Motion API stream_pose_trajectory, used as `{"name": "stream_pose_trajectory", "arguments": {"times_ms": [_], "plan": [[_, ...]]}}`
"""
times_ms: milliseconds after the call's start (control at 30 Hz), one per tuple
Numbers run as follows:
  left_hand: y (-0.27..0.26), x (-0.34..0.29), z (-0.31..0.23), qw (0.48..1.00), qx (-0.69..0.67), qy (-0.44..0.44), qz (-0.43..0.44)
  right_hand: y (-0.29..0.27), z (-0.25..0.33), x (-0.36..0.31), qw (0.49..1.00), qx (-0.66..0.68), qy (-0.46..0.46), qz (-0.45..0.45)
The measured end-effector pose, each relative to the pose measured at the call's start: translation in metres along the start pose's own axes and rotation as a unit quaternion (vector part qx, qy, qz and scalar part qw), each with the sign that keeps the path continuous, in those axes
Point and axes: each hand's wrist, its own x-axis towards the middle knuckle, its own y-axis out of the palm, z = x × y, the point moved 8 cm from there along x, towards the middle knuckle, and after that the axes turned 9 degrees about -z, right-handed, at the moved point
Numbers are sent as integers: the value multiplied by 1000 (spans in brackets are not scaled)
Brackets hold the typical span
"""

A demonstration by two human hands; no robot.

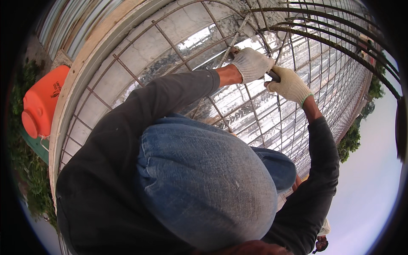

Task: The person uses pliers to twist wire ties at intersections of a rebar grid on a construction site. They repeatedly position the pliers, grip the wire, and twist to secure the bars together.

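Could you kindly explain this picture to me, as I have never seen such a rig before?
There is no machine here: a person works with two gloved hands. The one picture comes from a wide fisheye camera on their head, looking down, so straight edges bend. The large blue shape is a knee in jeans. Before the person lies a grid of steel bars over shiny ridged sheeting. The right hand grips a dark handle; the left hand is close beside it, its grip unclear. An orange container is at the left.
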Motion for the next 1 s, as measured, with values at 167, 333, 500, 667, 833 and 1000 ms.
{"name": "stream_pose_trajectory", "arguments": {"times_ms": [167, 333, 500, 667, 833, 1000], "plan": [[-4, -4, 5, 999, -9, -28, 27, -7, 40, -17, 994, -99, 12, -54], [3, 1, 3, 999, 8, -24, 44, 8, 10, 7, 998, -47, 8, -31], [8, 1, 7, 999, 18, -19, 37, 13, 7, 14, 999, -12, 26, 17], [9, 0, 7, 999, 9, -17, 34, 13, 7, 11, 1000, -2, 18, -5], [1, -1, 1, 999, 26, 7, 45, 18, 3, 11, 997, 29, 36, 55], [-24, -12, -15, 992, 49, 95, -60, 34, 0, 3, 940, 235, 132, 210]]}}
